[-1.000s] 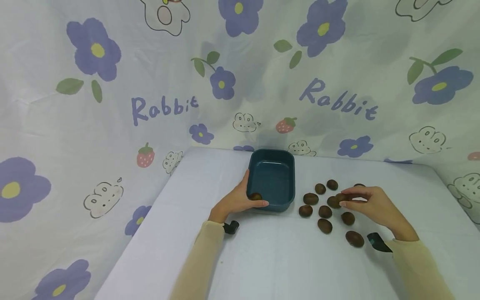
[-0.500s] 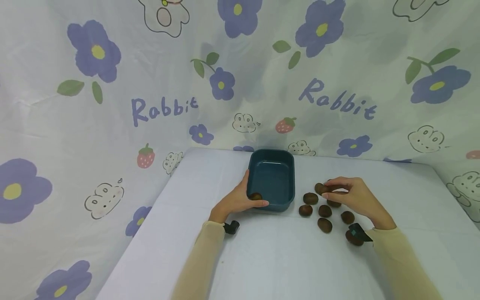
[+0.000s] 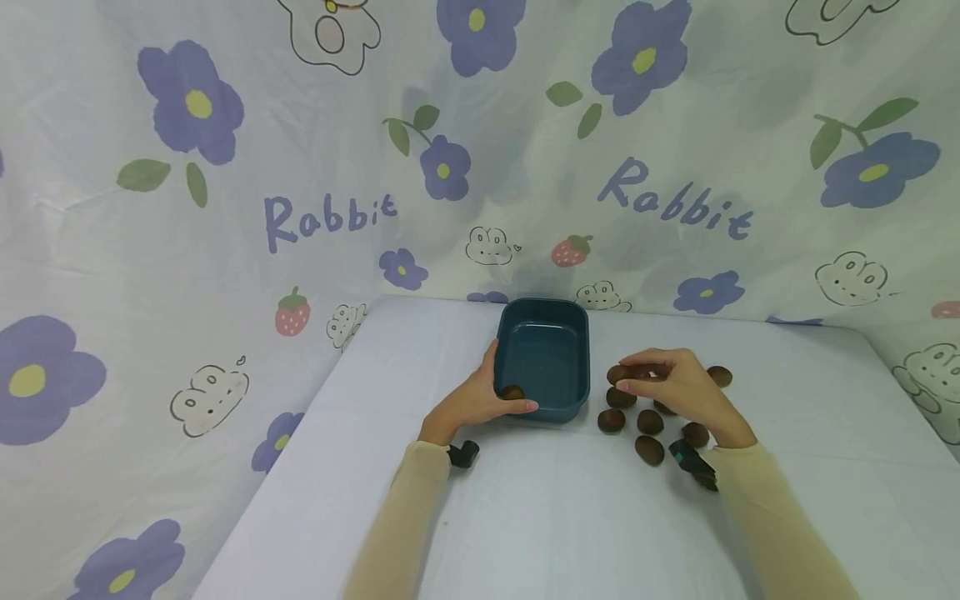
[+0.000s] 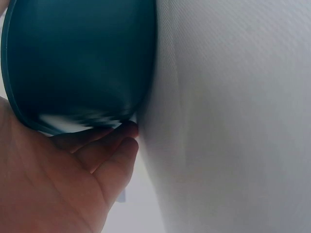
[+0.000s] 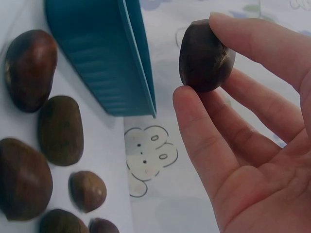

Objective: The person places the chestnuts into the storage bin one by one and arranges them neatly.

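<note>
One brown chestnut (image 3: pixel 618 376) is being pinched between the thumb and fingertips of the right hand (image 3: pixel 678 385), off the table and near the right side of the blue-green container (image 3: pixel 543 358). In the right wrist view it is looking dark and glossy, with a pale mark on its side. The two hands are working apart: the left hand (image 3: pixel 480 398) is gripping the container at its near left corner, the thumb lying along the near rim and a finger reaching up the left side. Inside that corner a second chestnut (image 3: pixel 512 392) is resting. Under and around the right hand, loose chestnuts (image 3: pixel 611 421) are lying scattered on the white table (image 3: pixel 540 517), some being partly hidden by the hand and wrist. Behind, a pale backdrop (image 3: pixel 510 117) is hanging, showing purple flowers, strawberries, rabbits and the word "Rabbit".
</note>
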Motion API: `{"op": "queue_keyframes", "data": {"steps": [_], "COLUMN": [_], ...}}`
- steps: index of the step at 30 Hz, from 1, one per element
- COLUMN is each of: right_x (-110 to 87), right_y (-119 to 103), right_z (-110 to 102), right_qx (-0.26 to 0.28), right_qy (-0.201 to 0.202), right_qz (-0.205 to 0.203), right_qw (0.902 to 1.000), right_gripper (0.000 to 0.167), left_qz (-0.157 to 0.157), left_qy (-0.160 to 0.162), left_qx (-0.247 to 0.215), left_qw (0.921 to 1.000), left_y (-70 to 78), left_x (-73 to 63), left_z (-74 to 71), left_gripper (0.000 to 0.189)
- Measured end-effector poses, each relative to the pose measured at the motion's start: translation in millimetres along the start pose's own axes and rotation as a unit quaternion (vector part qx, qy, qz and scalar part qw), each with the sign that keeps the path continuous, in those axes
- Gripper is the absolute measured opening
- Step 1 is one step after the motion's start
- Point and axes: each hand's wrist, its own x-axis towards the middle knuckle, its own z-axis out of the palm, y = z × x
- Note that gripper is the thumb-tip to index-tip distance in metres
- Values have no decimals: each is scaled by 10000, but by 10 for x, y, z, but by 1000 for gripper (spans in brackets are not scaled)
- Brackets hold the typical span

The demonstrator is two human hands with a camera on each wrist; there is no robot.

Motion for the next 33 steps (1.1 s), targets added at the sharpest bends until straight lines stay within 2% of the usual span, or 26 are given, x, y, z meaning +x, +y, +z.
{"op": "queue_keyframes", "data": {"steps": [10, 17, 21, 25, 33], "right_x": [132, 195, 224, 258, 333], "right_y": [-29, -53, -98, -143, -214], "right_z": [139, 219, 267, 333, 500], "right_qx": [288, 536, 623, 601, 569], "right_qy": [-55, -106, -159, -198, -200], "right_qz": [-76, -153, -295, -321, -278], "right_qw": [9995, 9984, 9975, 9975, 9978], "right_gripper": [40, 41, 40, 41, 41], "left_qz": [-124, 163, 182, 132, 352], "left_qy": [-5, -226, -315, -323, -260], "left_qx": [197, 227, 182, 176, 93], "left_qw": [9997, 9994, 9992, 9992, 9990], "left_y": [9, -26, -30, -32, -49], "left_x": [-8, -3, -10, -12, 13], "left_z": [-8, -51, -75, -74, -57], "left_gripper": [145, 137, 136, 137, 136]}}
